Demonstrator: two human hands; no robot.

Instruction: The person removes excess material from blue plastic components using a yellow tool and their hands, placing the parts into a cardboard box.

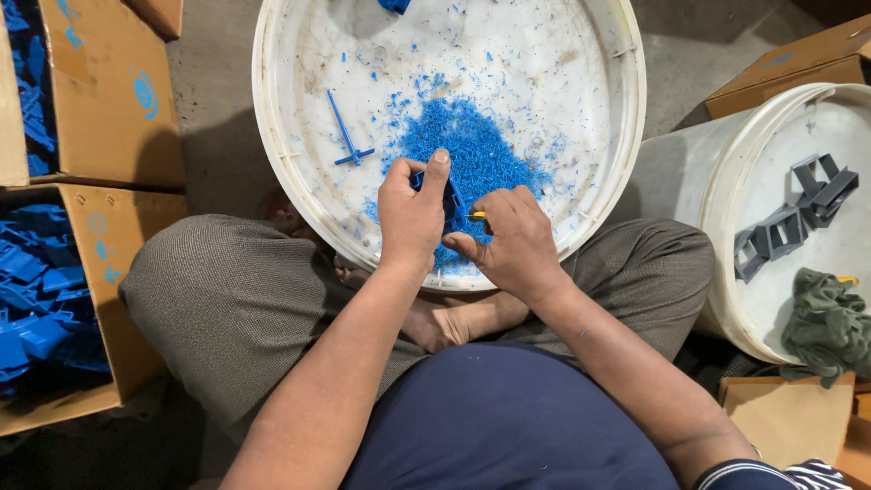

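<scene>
My left hand (413, 210) grips a small blue plastic part (450, 196) over the near rim of a large white tub (299, 195). My right hand (513, 240) is closed around a small tool with a yellow tip (477, 215) that touches the part. Under both hands lies a heap of blue plastic shavings (472, 150) on the tub's floor. A thin blue cross-shaped sprue (347, 134) lies to the left of the heap. I sit cross-legged with the tub against my knees.
Cardboard boxes (113, 91) full of blue plastic parts (36, 299) stand at my left. At right a second white tub (717, 218) holds grey plastic parts (794, 218) and a green rag (830, 327). More cardboard (798, 59) lies behind it.
</scene>
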